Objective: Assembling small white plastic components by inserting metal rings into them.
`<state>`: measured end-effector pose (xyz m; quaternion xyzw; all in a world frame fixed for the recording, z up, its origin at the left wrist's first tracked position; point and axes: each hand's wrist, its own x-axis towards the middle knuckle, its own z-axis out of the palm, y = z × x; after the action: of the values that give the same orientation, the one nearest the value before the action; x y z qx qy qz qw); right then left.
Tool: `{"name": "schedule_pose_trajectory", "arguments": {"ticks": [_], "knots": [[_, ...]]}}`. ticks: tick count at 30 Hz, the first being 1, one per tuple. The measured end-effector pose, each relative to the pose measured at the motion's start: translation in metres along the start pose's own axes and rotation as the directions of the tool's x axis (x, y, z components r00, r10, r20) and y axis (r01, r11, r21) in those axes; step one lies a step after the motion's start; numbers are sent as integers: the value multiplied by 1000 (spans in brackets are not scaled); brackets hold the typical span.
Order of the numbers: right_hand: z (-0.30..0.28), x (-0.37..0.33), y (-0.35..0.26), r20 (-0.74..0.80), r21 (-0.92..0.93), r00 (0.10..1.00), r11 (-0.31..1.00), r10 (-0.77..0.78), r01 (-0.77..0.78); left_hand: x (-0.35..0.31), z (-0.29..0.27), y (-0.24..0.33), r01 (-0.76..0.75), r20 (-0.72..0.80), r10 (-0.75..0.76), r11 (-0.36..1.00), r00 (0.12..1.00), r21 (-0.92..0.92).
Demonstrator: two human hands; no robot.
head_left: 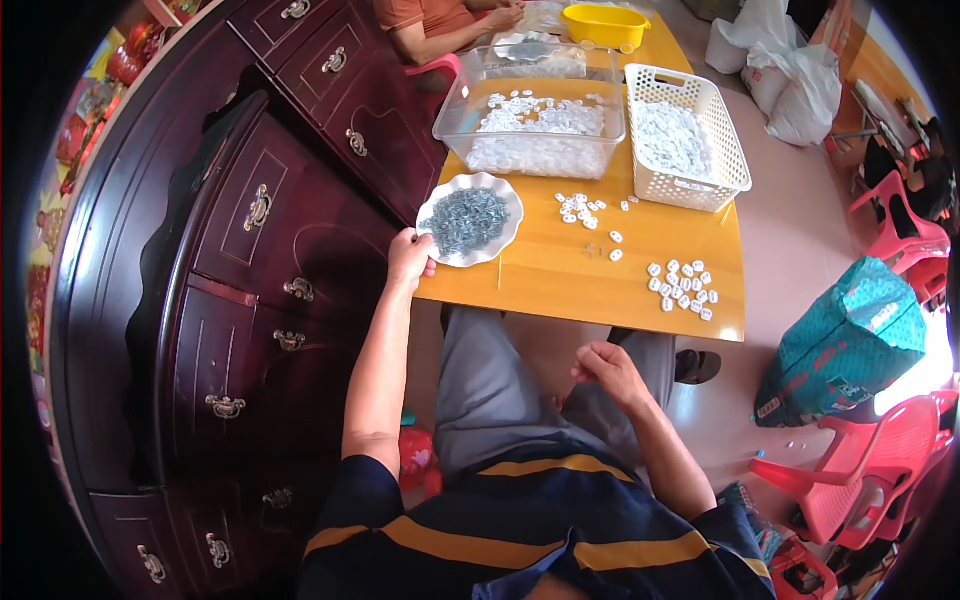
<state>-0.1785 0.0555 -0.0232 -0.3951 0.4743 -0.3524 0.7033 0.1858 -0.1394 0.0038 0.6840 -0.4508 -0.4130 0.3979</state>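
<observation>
A white plate with a wavy rim [507, 240] stands at the table's near left corner, heaped with small grey-blue metal pins or nails [468, 220]. My left hand [408, 258] grips its left edge, thumb at the rim and fingers curled by the table edge. Over my lap, off the table, my right hand [608, 372] is closed with curled fingers; whether anything small is inside cannot be seen. Small white plastic pieces [578, 208] lie loosely mid-table, with two single pieces [615, 246] nearer. Another cluster of white pieces [683, 287] spreads over the near right corner.
A clear plastic bin [455, 125] and a white perforated basket [722, 190] hold many white pieces. Farther back stand a yellow tub [605, 28] and another person [430, 30]. A dark wooden cabinet [290, 210] borders the left; a teal bag [845, 340] and pink chairs [880, 450] are right.
</observation>
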Motion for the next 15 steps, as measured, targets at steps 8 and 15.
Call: {"name": "schedule_pose_trajectory", "arguments": {"ticks": [8,15], "knots": [[1,2,2,18,-50,1000,998,-26,27,7,-2,1,-32,18,32,999,999,4],[-2,1,5,-4,-37,999,999,-39,39,-8,-3,23,-108,-150,186,902,971,418]]}}
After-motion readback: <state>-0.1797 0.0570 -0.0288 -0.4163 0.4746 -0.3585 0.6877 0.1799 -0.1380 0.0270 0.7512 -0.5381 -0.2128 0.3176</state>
